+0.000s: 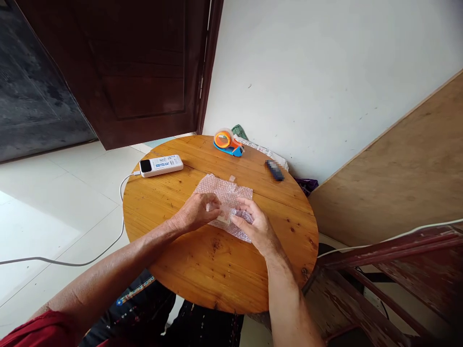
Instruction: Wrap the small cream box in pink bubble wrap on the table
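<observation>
A sheet of clear bubble wrap (219, 185) lies on the round wooden table in front of me, partly folded over. My left hand (200, 210) has its fingers closed on the wrap's left side, thumb and fingertips pinched together near the middle. From the right, my right hand (255, 224) grips a folded-over part of the bubble wrap between thumb and curved fingers. Between the hands a small pale flat item (220, 219) shows at the wrap; its kind I cannot make out. A small clear scrap of tape (232, 179) touches the far edge.
On the round wooden table (202, 270) stand an orange and blue tape dispenser (228, 141) at the back, a white power bank (161, 166) with a cable (122, 212) at left, and a blurred dark object (274, 170) at right. A wall and brown door (144, 62) rise behind.
</observation>
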Demonstrator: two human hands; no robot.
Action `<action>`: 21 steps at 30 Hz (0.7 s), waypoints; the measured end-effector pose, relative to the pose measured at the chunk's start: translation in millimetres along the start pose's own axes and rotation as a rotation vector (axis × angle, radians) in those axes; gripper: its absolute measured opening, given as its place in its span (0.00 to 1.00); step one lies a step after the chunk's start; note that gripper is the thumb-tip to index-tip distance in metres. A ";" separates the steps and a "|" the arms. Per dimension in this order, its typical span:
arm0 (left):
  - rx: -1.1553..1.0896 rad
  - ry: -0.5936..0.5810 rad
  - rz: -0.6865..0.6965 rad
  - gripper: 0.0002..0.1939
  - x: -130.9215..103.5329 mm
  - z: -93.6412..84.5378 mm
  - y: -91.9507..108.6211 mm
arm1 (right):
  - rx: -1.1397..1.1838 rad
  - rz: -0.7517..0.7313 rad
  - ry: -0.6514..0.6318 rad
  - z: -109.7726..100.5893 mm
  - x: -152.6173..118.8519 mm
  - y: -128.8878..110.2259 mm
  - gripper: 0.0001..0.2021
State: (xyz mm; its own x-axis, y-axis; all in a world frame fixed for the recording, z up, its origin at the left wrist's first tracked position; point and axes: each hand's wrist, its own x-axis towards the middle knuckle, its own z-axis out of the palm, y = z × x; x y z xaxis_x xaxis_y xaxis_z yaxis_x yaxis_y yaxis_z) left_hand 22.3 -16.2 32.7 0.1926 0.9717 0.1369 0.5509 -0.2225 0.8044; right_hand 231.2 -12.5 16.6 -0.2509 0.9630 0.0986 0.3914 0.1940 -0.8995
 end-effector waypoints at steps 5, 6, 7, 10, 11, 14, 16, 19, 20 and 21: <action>-0.131 -0.018 -0.029 0.06 5.6 4.4 -6.0 | -0.035 0.011 0.037 4.1 3.0 7.8 0.17; -0.160 -0.026 -0.037 0.05 6.3 4.5 -6.4 | -0.038 0.013 0.030 3.7 2.9 7.6 0.16; -0.187 -0.039 -0.045 0.05 6.6 4.3 -6.2 | -0.041 0.012 0.021 3.1 2.6 6.7 0.16; -0.232 -0.076 -0.062 0.03 5.0 3.5 -3.8 | -0.046 0.005 -0.002 0.8 0.9 2.2 0.16; -0.234 -0.080 -0.066 0.02 4.1 3.5 -2.8 | -0.046 0.006 -0.002 0.2 0.5 0.7 0.16; -0.248 -0.069 -0.087 0.01 1.3 5.0 -1.2 | -0.061 0.034 0.038 -0.5 0.7 -0.8 0.16; -0.266 -0.070 -0.104 0.02 0.2 6.6 -1.2 | -0.091 0.056 0.091 0.1 2.1 1.5 0.16; -0.227 -0.051 -0.116 0.03 -0.5 8.1 -1.8 | -0.175 0.054 0.162 2.2 5.0 8.1 0.14; -0.198 -0.040 -0.113 0.04 -0.6 8.4 -2.1 | -0.214 0.044 0.182 2.9 5.6 10.0 0.14; -0.166 -0.026 -0.108 0.06 -0.7 8.6 -2.4 | -0.255 0.028 0.203 3.4 5.7 10.9 0.14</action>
State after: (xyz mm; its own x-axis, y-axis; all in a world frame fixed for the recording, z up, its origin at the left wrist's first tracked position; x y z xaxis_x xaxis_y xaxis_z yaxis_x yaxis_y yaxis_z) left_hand 27.8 -17.0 25.7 0.1618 0.9863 0.0315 0.4287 -0.0990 0.8980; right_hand 231.0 -5.5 6.0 -0.0654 0.9813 0.1811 0.6113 0.1828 -0.7700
